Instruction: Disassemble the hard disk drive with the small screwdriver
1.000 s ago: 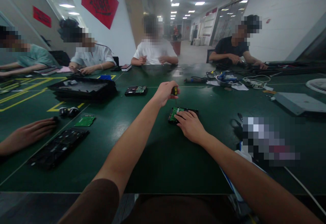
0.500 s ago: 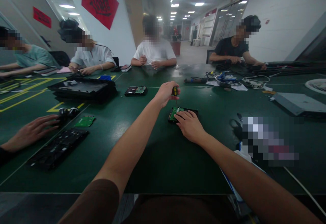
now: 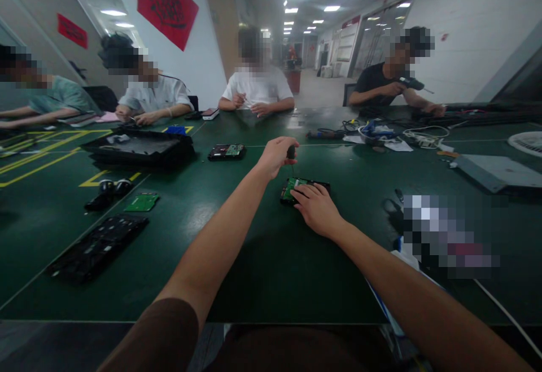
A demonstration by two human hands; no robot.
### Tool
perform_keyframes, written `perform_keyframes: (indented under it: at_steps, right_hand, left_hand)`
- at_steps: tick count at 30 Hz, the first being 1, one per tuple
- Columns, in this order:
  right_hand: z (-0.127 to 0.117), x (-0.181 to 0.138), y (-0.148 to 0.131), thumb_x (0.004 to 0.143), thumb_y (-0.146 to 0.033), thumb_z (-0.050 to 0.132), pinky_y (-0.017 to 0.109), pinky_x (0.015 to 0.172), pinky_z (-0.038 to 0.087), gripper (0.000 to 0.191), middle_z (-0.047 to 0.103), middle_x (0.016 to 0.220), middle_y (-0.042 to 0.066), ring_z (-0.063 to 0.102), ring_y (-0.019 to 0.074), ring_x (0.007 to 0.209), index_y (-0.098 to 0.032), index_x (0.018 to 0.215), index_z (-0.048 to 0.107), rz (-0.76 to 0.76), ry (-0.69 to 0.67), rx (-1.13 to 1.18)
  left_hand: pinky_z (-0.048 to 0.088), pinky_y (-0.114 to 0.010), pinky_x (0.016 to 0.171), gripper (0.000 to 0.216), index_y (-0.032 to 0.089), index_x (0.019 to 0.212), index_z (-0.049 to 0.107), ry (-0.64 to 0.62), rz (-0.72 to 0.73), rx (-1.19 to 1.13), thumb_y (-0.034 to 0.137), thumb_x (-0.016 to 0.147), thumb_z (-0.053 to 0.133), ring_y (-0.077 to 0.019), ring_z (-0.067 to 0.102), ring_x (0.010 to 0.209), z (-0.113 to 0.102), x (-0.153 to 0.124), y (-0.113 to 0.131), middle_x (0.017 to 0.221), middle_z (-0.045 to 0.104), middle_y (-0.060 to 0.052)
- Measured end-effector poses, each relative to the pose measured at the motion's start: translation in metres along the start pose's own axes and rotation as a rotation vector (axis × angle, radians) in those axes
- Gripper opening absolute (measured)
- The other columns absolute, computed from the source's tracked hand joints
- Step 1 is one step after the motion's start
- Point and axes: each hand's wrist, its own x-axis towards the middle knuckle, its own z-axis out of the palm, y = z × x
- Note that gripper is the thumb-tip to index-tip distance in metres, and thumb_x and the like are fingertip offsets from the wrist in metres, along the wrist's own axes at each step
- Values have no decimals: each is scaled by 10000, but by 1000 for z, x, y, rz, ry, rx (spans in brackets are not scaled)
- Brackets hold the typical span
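My left hand (image 3: 277, 155) is closed around the dark handle of a screwdriver (image 3: 291, 152), held upright. Its thin shaft points down at the far left part of a hard drive (image 3: 287, 195), which has a green circuit board on top. Where the tip meets the drive is too small to make out. My right hand (image 3: 317, 208) lies over the near right side of that drive and holds it against the table, covering much of it with its fingers.
On the green table (image 3: 249, 270) are another hard drive (image 3: 226, 152), a loose green board (image 3: 142, 202), a black plastic part (image 3: 99, 246) and a black tray (image 3: 139, 149). Cables (image 3: 376, 130) and a grey metal box (image 3: 499, 171) lie rightward. Several people sit opposite.
Another person's hand at the left has withdrawn from the black objects there. Across the table, a person at the right has raised a power tool. My hands stay nearly in place; the screwdriver handle looks turned.
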Motion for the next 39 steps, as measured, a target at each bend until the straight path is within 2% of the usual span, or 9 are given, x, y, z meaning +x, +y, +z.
perform_keyframes:
  at_steps: [6, 11, 15, 18, 23, 28, 31, 35, 39]
  right_hand:
    - [1, 1, 9, 1038, -253, 513, 513, 1203, 305, 408, 622, 1483, 108, 531, 278, 1393, -218, 1430, 619, 11, 8, 18]
    - [2, 1, 12, 1041, -271, 506, 520, 1203, 315, 407, 615, 1492, 123, 537, 284, 1391, -191, 1421, 627, -2, -3, 13]
    - [0, 1, 10, 1045, -269, 492, 523, 1208, 316, 413, 601, 1507, 128, 535, 289, 1395, -175, 1427, 619, -12, -11, -14]
    - [-2, 1, 10, 1050, -270, 483, 525, 1216, 310, 420, 596, 1508, 139, 539, 291, 1392, -160, 1434, 612, -31, -24, -33]
    - [-4, 2, 10, 1042, -262, 497, 516, 1226, 306, 424, 604, 1492, 153, 539, 290, 1395, -155, 1437, 608, -49, -28, -42]
    - [-3, 1, 9, 1045, -255, 493, 502, 1224, 317, 426, 594, 1501, 140, 535, 281, 1396, -178, 1451, 594, -37, -18, -25]
    - [-3, 0, 9, 1046, -247, 494, 502, 1226, 316, 453, 588, 1503, 133, 533, 276, 1394, -201, 1491, 560, -37, -11, -26]
    - [-3, 0, 9, 1048, -250, 490, 506, 1223, 320, 435, 589, 1495, 138, 529, 284, 1393, -197, 1468, 590, -47, -20, -39]
    - [-4, 0, 9, 1046, -249, 490, 515, 1212, 331, 434, 591, 1491, 145, 533, 288, 1390, -201, 1464, 596, -46, -20, -36]
  left_hand:
    - [599, -327, 725, 191, 167, 858, 597, -77, -13, -108, 325, 867, 705, -162, 666, 766, 2, -1, -1, 807, 671, -63]
    - [514, -217, 596, 180, 171, 797, 647, -32, 39, 51, 333, 809, 724, -139, 628, 743, 2, 1, -3, 828, 670, -53]
    - [459, -209, 524, 178, 169, 802, 720, -13, 61, 121, 345, 799, 693, -148, 622, 744, -1, 0, -1, 865, 688, -65]
    - [486, -229, 551, 196, 163, 851, 710, -30, 34, 74, 351, 802, 690, -169, 659, 773, -1, -1, 0, 898, 723, -89]
    - [562, -278, 663, 217, 162, 902, 668, -103, -33, -145, 360, 817, 642, -194, 695, 852, 3, 0, -6, 935, 737, -102]
    - [503, -222, 564, 265, 164, 836, 736, -2, 42, 12, 384, 822, 589, -164, 619, 780, 2, 4, -9, 871, 652, -75]
    - [508, -228, 559, 276, 167, 853, 749, 10, 54, 56, 400, 818, 606, -172, 612, 784, -1, 4, -9, 874, 646, -75]
    - [533, -261, 583, 255, 166, 889, 697, -40, -18, -74, 397, 812, 622, -188, 642, 767, 0, 3, -9, 839, 679, -79]
    - [574, -304, 657, 221, 160, 836, 662, -71, -110, -219, 368, 808, 593, -185, 653, 749, 0, 3, -9, 807, 682, -79]
